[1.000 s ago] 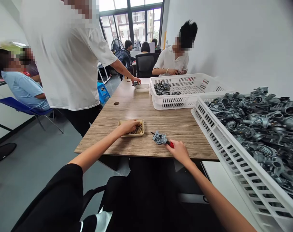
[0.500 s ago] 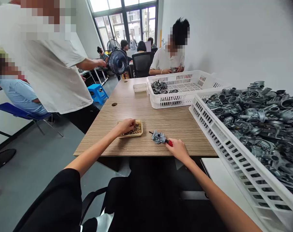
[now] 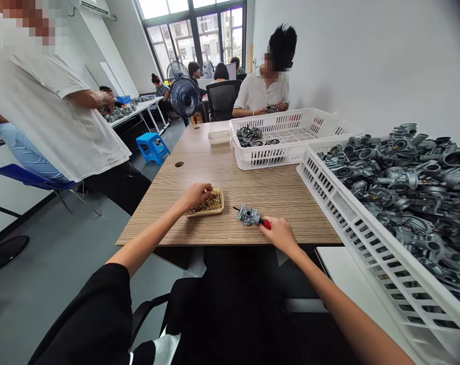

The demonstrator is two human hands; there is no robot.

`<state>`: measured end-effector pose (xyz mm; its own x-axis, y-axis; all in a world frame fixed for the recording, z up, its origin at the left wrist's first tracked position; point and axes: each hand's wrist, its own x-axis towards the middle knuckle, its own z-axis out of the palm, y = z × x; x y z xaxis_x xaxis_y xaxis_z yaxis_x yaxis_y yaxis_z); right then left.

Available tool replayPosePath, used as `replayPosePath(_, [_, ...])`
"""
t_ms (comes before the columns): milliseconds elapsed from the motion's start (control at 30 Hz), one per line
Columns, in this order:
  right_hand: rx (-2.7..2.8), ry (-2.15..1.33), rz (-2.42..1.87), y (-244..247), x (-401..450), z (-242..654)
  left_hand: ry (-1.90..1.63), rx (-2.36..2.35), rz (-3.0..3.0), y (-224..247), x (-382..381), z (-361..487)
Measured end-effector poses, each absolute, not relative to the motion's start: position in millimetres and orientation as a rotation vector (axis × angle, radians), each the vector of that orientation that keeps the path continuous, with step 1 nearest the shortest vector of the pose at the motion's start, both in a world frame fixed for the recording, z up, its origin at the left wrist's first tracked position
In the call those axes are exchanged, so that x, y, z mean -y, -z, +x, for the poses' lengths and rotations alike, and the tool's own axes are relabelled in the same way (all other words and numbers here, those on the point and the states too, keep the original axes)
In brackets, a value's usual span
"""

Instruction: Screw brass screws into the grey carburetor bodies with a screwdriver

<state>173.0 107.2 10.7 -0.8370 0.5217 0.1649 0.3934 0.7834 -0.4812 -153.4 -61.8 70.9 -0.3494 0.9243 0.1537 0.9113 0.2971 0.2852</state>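
My left hand (image 3: 198, 194) is over a small tan tray (image 3: 223, 204) of brass-coloured screws or similar small parts (image 3: 207, 203), with its fingers pinched together. What sits between the fingertips is too small to make out. At the table's near edge, my right hand (image 3: 278, 232) is closed round the red handle of a screwdriver (image 3: 267, 223). A grey metal carburetor body (image 3: 247, 215) lies over the screwdriver's shaft, and a dark thin tip sticks out on its left side. Whether the right fingers also touch the carburetor cannot be told.
On the right, a white crate (image 3: 367, 238) is heaped with carburetors (image 3: 412, 182). Another white crate (image 3: 268, 161) stands behind, holding a few dark parts, beside a small white tray (image 3: 219, 137). A co-worker (image 3: 262, 91) sits across the table; another person (image 3: 59, 111) stands left.
My left hand has lifted slightly from the screws and uncovered more of them. My right hand and the carburetor stay put. The standing person has shifted left and drawn an arm back from the fan.
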Motion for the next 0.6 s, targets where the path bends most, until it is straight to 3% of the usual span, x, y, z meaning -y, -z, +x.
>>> replayPosePath(600, [2.682, -0.604, -0.713, -13, -105, 174, -0.153, -2.623, 1.784, -71, 58, -139])
